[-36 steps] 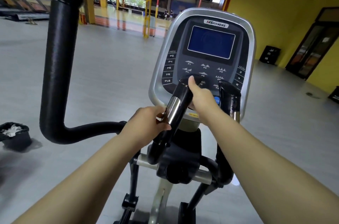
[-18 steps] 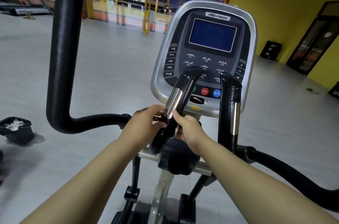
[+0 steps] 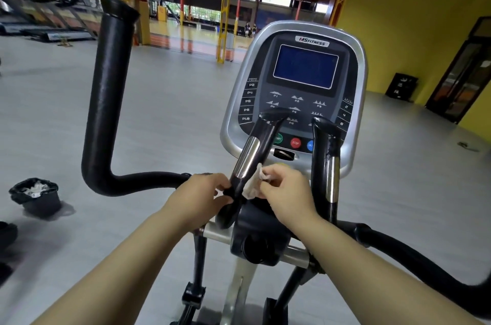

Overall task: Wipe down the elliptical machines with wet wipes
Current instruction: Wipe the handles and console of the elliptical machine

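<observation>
Soft crumpled white wipe (image 3: 252,183), shiny metal strip (image 3: 247,157) on a glossy black handle (image 3: 261,138), matt black foam bar (image 3: 106,101), smooth silver plastic screen panel (image 3: 356,117), smooth grey floor (image 3: 159,117)

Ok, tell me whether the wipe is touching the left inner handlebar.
Touching. The head view shows the wipe, pinched by the right hand, lying flat against the left inner handlebar with no gap between them.
</observation>
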A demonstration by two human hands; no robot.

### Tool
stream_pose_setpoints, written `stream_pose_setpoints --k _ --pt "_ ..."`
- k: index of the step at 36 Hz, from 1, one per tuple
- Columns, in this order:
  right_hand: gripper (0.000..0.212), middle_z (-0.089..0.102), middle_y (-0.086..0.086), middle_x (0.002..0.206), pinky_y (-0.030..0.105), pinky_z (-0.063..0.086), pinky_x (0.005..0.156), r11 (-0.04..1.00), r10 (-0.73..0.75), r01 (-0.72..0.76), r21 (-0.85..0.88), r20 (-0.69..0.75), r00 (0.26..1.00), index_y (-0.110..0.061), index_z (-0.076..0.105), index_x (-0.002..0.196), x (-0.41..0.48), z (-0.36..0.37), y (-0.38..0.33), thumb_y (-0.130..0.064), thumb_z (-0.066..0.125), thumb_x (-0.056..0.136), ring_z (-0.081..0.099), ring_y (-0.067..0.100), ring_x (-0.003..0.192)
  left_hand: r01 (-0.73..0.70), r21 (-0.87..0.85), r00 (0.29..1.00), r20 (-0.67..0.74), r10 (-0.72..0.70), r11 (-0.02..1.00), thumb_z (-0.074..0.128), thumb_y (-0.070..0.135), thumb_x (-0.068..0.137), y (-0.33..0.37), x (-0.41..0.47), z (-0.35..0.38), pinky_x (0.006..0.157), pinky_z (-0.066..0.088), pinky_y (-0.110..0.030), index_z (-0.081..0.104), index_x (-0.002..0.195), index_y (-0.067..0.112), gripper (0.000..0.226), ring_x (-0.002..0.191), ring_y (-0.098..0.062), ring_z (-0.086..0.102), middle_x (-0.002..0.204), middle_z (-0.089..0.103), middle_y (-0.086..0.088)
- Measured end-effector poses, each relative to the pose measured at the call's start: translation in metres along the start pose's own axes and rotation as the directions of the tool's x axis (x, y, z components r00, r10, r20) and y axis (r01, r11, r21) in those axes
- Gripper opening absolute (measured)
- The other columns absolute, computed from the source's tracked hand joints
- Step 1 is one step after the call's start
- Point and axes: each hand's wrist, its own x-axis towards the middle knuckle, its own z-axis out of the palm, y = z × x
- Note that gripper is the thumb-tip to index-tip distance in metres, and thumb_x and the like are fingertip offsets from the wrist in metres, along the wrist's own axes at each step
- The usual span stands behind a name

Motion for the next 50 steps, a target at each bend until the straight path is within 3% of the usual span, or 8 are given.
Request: stream_pose_setpoints --k 8,16,20,25,30,35,46,50 --pt "0.025 0.063 -0.008 0.098 0.011 0.04 0.075 0.875 -0.377 0.389 -0.289 0.1 0.921 -0.02 0.071 0.103 0.015 -0.012 -0.054 -0.008 0.061 0.083 0.055 0.007 0.087 0.053 0.144 0.997 -0.068 -0.044 0.988 0.06 0.039 0.086 0.001 -0.02 -0.038 0.075 0.053 -0.033 0.065 0.096 0.03 0.015 0.086 -0.01 0.062 0.091 0.068 0.014" --pt "0.017 0.052 -0.003 0.099 0.014 0.041 0.073 0.791 -0.542 0.551 -0.266 0.113 0.833 -0.007 0.072 0.097 0.05 0.01 -0.109 -0.008 0.06 0.086 0.05 0.009 0.083 0.133 0.007 0.958 -0.259 -0.127 0.991 0.065 0.046 0.082 0.003 -0.046 -0.097 0.074 0.055 -0.031 0.064 0.09 0.036 0.013 0.077 0.001 0.063 0.079 0.062 0.023" --pt "0.019 0.053 0.002 0.097 0.021 0.043 0.073 0.784 -0.568 0.579 -0.223 0.119 0.815 -0.008 0.073 0.098 0.074 0.024 -0.139 -0.011 0.056 0.09 0.051 0.013 0.081 0.166 0.065 0.91 -0.394 -0.128 0.984 0.065 0.044 0.083 0.002 -0.049 -0.127 0.076 0.054 -0.03 0.064 0.09 0.034 0.012 0.079 0.001 0.061 0.081 0.061 0.022" --pt "0.021 0.049 0.001 0.083 0.009 0.033 0.057 0.779 -0.592 0.595 -0.199 0.078 0.802 -0.011 0.074 0.091 0.106 0.037 -0.176 -0.01 0.054 0.089 0.047 0.01 0.069 0.198 0.095 0.818 -0.565 -0.111 0.976 0.067 0.038 0.082 -0.004 -0.042 -0.162 0.078 0.053 -0.036 0.062 0.099 0.029 0.02 0.085 -0.011 0.062 0.096 0.061 0.011" --pt "0.026 0.065 -0.001 0.089 0.031 0.051 0.071 0.799 -0.598 0.598 -0.068 0.015 0.801 -0.018 0.07 0.102 0.125 0.042 -0.215 -0.004 0.054 0.087 0.06 0.022 0.082 0.239 0.08 0.766 -0.628 -0.137 0.968 0.062 0.036 0.087 -0.006 -0.028 -0.191 0.087 0.048 -0.035 0.051 0.128 0.024 0.044 0.106 -0.02 0.056 0.12 0.055 0.002" --pt "0.013 0.061 0.003 0.095 0.026 0.048 0.06 0.832 -0.554 0.554 -0.009 -0.031 0.832 -0.017 0.059 0.096 0.15 0.055 -0.239 -0.008 0.053 0.089 0.058 0.019 0.081 0.215 -0.063 0.743 -0.637 -0.205 0.975 0.067 0.031 0.085 -0.008 -0.007 -0.203 0.09 0.047 -0.031 0.056 0.126 0.024 0.043 0.11 -0.02 0.059 0.119 0.063 0.003" --pt "0.028 0.067 0.001 0.104 0.034 0.043 0.089 0.812 -0.578 0.578 0.079 0.241 0.779 -0.012 0.071 0.105 0.155 0.073 -0.261 -0.02 0.045 0.098 0.057 0.019 0.101 0.091 -0.367 0.656 -0.677 -0.333 0.926 0.078 0.034 0.074 -0.037 0.007 -0.203 0.076 0.042 -0.02 0.07 0.109 0.023 0.037 0.09 -0.005 0.062 0.092 0.067 0.013" --pt "0.031 0.062 0.002 0.118 0.032 0.042 0.089 0.786 -0.581 0.618 -0.018 0.318 0.749 -0.015 0.067 0.113 0.159 0.085 -0.273 -0.02 0.04 0.1 0.052 0.017 0.104 0.054 -0.396 0.675 -0.662 -0.326 0.917 0.077 0.032 0.076 -0.039 0.007 -0.202 0.078 0.037 -0.017 0.069 0.112 0.02 0.038 0.089 -0.001 0.057 0.105 0.068 0.01"
